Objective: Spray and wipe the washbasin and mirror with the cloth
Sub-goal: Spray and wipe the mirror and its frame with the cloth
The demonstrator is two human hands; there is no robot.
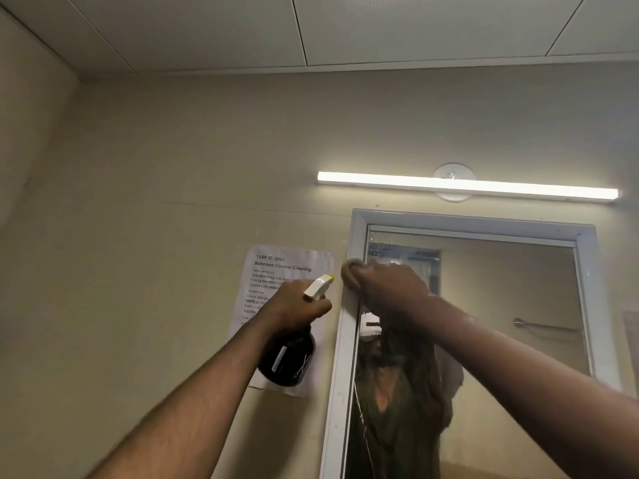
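Mirror (501, 305), white-framed; paper notice (276, 267) just left of it reads "TASK ID: 3062 / Bathroom Counter Cleaning". Right hand (390, 288), arm raised, fingers wrapped on the beige cloth (350, 273), pressing it on the mirror's upper-left frame corner. Left hand (294, 307), left of the mirror, fingers gripping black spray bottle (288, 357) by the neck, white-yellow nozzle up.

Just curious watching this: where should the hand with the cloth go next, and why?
Probably sweep the right hand and cloth rightward along the top of the mirror: the cloth sits at the upper left corner by the frame, and the glass beyond looks hazy.
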